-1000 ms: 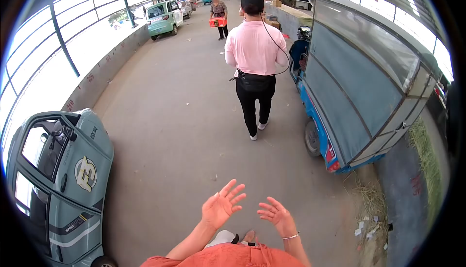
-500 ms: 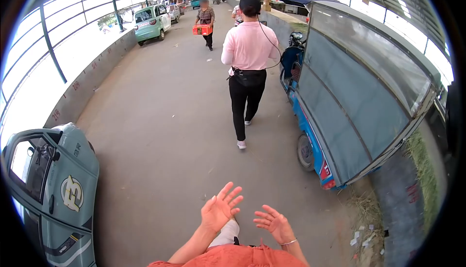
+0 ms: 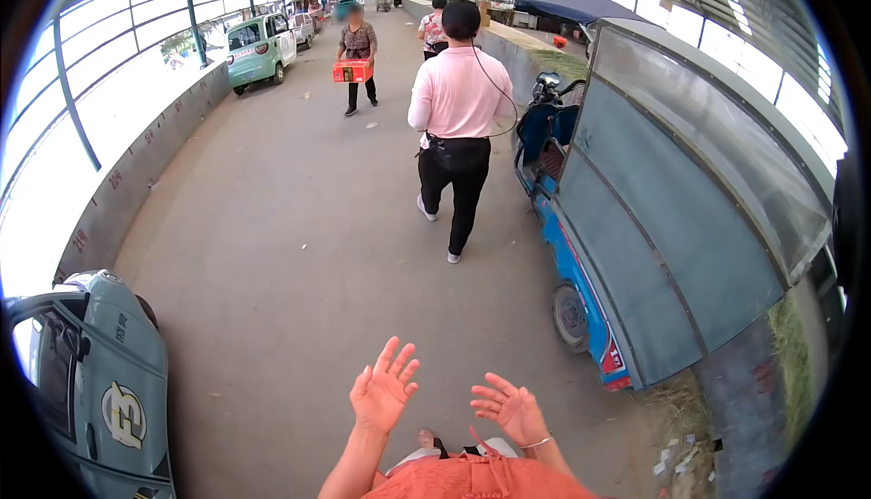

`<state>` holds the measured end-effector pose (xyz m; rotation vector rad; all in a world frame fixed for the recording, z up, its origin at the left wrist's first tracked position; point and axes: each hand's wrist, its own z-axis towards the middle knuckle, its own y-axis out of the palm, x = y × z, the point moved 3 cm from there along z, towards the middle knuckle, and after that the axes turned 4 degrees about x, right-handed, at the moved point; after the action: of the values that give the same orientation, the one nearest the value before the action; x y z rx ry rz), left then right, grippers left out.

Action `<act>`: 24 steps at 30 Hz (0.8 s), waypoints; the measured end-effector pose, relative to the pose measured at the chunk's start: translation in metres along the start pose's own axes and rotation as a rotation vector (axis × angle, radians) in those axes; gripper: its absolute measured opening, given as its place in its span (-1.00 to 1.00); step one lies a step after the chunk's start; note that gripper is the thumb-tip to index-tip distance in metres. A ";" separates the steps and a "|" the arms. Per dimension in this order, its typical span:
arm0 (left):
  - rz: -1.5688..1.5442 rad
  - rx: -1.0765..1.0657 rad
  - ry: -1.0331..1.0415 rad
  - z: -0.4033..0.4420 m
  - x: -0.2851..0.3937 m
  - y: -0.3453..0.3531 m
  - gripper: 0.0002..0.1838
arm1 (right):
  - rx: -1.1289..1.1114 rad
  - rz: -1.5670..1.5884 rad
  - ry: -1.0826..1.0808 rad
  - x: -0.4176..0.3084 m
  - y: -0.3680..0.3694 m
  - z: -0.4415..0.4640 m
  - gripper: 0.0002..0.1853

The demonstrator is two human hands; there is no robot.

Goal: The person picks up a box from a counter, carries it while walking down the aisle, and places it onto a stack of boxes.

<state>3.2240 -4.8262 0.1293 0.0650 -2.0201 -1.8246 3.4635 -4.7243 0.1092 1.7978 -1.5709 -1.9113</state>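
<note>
My left hand (image 3: 382, 394) is raised in front of my orange top (image 3: 472, 481), palm up, fingers spread, holding nothing. To its right, my right hand (image 3: 511, 411) is also open and bare of any object, with a thin bracelet (image 3: 538, 442) at the wrist. Neither hand touches the other or anything around. Below them are the grey paved floor (image 3: 299, 336) and part of my foot.
Ahead walks a person in a pink shirt (image 3: 459, 91). Another person (image 3: 357, 45) carries a red box (image 3: 353, 71). A covered blue three-wheeler (image 3: 667, 218) stands right, a grey-green car (image 3: 109, 363) left, and a light green car (image 3: 259, 53) farther along the low wall (image 3: 154, 163).
The person in pink has stepped onward, and the one with the red box is nearer. My left hand has shifted slightly left in view; both hands stay open.
</note>
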 end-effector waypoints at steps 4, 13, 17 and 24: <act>0.007 0.051 0.027 0.027 0.015 -0.015 -0.15 | -0.032 0.036 0.088 0.004 -0.005 0.049 -0.18; -0.042 0.156 0.090 0.106 0.024 -0.035 -0.18 | -0.107 0.028 0.198 -0.027 -0.018 0.176 -0.17; -0.038 0.172 0.119 0.173 0.031 -0.036 -0.21 | -0.174 0.026 0.187 -0.060 -0.035 0.252 -0.17; -0.086 0.098 0.073 0.327 0.035 -0.008 -0.27 | -0.220 0.011 0.123 -0.156 -0.064 0.357 -0.24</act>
<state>3.0817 -4.5297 0.1133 0.2470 -2.0842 -1.7465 3.2693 -4.3811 0.0953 1.7720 -1.2744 -1.8465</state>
